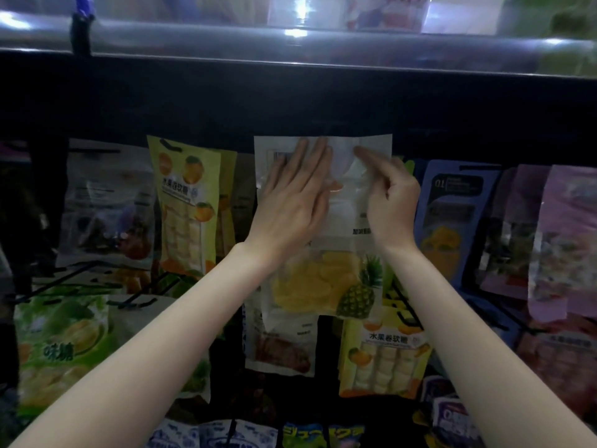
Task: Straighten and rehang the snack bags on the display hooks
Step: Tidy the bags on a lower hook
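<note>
Head view puts our two hands at the centre of the frame, both on one white pineapple bag (326,253). Our left hand (290,202) lies flat against the bag's upper left part, fingers straight and close together, pointing up toward its top edge; that grip is open and pressing, with nothing curled around the bag. Our right hand (389,195) has its lower fingers curled, with the index finger and thumb stretched up and left to the bag's upper right part near the top edge, where they appear to pinch the film. The bag hangs upright just under the dark shelf edge (290,92), its clear window with yellow slices and a pineapple picture showing below our wrists.

Just left of it, in the middle left of the frame, hangs a yellow orange-candy bag (185,205), and further left a clear bag with dark contents (106,205). To the right hang a blue bag (452,215) and a lilac bag (565,237). Lower down we see a green bag (64,344) at lower left, a second yellow candy bag (384,357) below the pineapple bag, and black wire hooks (80,276) jutting out between the rows.
</note>
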`<state>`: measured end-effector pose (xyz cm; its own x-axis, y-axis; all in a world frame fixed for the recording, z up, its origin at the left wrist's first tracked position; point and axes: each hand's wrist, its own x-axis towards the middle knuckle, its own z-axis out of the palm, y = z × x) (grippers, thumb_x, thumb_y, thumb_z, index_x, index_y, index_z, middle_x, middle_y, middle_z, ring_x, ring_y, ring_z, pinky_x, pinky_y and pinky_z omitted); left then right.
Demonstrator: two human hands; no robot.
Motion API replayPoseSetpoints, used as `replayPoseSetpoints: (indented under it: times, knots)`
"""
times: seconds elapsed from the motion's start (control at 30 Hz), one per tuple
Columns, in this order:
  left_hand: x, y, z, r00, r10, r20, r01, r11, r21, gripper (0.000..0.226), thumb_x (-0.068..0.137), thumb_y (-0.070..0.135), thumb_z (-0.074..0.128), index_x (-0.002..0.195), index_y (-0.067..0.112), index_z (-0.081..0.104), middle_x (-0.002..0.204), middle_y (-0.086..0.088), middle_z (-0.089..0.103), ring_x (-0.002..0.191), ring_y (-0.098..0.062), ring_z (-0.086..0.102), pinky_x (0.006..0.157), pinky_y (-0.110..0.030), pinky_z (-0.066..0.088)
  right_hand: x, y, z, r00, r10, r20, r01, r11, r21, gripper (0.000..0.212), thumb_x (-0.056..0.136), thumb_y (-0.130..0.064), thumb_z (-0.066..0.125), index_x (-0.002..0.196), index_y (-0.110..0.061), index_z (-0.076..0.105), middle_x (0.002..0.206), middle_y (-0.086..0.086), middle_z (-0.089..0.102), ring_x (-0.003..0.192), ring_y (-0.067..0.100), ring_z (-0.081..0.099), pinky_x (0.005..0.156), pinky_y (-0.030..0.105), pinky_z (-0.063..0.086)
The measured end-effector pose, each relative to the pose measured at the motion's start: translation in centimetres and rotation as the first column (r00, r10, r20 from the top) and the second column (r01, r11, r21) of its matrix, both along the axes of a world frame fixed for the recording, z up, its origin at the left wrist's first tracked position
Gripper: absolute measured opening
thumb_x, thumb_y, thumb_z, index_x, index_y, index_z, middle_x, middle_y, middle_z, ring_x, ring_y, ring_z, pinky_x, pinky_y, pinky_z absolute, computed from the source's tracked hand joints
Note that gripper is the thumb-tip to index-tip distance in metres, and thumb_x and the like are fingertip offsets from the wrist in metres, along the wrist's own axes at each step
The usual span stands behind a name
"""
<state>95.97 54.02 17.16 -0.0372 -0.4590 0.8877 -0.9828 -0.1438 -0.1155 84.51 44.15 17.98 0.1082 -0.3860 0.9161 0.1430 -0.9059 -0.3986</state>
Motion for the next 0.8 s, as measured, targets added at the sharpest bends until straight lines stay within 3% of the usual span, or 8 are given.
replayPoseSetpoints:
  times: [0.13, 0.27, 0.5, 0.7, 0.8]
  knots:
    - [-0.2, -0.3, 0.2, 0.999, 0.022, 0.033, -0.021, 0.999, -0.037, 0.052, 0.097, 0.03, 0.028, 0.144, 0.008, 0.028, 0.152, -0.009, 0.027, 0.142, -0.023, 0.02, 0.115, -0.038, 0.01, -0.1, -0.3, 0.1, 0.998, 0.069, -0.006, -0.069, 0.993, 0.093, 0.04, 0.091, 0.008, 0.037, 0.114, -0.007, 0.065, 0.117, 0.005, 0.063, 0.109, 0.007, 0.054, 0.093, 0.004, 0.035]
    - [-0.3, -0.4, 0.4, 0.998, 0.045, 0.034, -0.042, 0.997, -0.062, 0.051, 0.097, 0.031, 0.026, 0.143, 0.009, 0.032, 0.15, -0.007, 0.032, 0.14, -0.021, 0.025, 0.114, -0.037, 0.01, -0.4, -0.4, 0.9, 0.98, 0.199, 0.004, -0.195, 0.955, 0.223, 0.036, 0.095, 0.005, 0.039, 0.113, -0.009, 0.066, 0.119, 0.0, 0.062, 0.106, -0.002, 0.056, 0.089, 0.006, 0.041]
    - [-0.3, -0.4, 0.2, 0.989, 0.138, 0.059, -0.132, 0.986, -0.097, 0.047, 0.096, 0.026, 0.032, 0.14, 0.013, 0.039, 0.147, -0.004, 0.038, 0.139, -0.021, 0.027, 0.114, -0.043, 0.012, -0.7, 0.0, 0.5, 0.992, 0.122, 0.017, -0.123, 0.982, 0.143, 0.038, 0.093, 0.007, 0.038, 0.114, -0.008, 0.065, 0.12, 0.004, 0.062, 0.109, 0.004, 0.055, 0.093, 0.008, 0.039]
    - [-0.1, 0.1, -0.3, 0.989, 0.118, 0.083, -0.108, 0.987, -0.115, 0.045, 0.096, 0.025, 0.035, 0.138, 0.013, 0.044, 0.146, -0.004, 0.039, 0.138, -0.021, 0.03, 0.114, -0.045, 0.014, -1.0, -0.1, 0.7, 0.968, 0.251, -0.002, -0.239, 0.925, 0.295, 0.037, 0.095, 0.005, 0.039, 0.11, -0.016, 0.066, 0.116, 0.0, 0.064, 0.108, 0.005, 0.058, 0.095, 0.017, 0.046]
    - [0.2, 0.0, -0.2, 0.99, 0.134, 0.052, -0.128, 0.986, -0.111, 0.044, 0.097, 0.025, 0.033, 0.138, 0.013, 0.044, 0.146, -0.005, 0.04, 0.138, -0.023, 0.031, 0.114, -0.046, 0.014, -0.9, 0.1, 1.2, 0.977, 0.212, -0.032, -0.197, 0.948, 0.251, 0.036, 0.095, 0.004, 0.039, 0.112, -0.014, 0.066, 0.116, -0.004, 0.062, 0.103, -0.001, 0.057, 0.087, 0.007, 0.043]
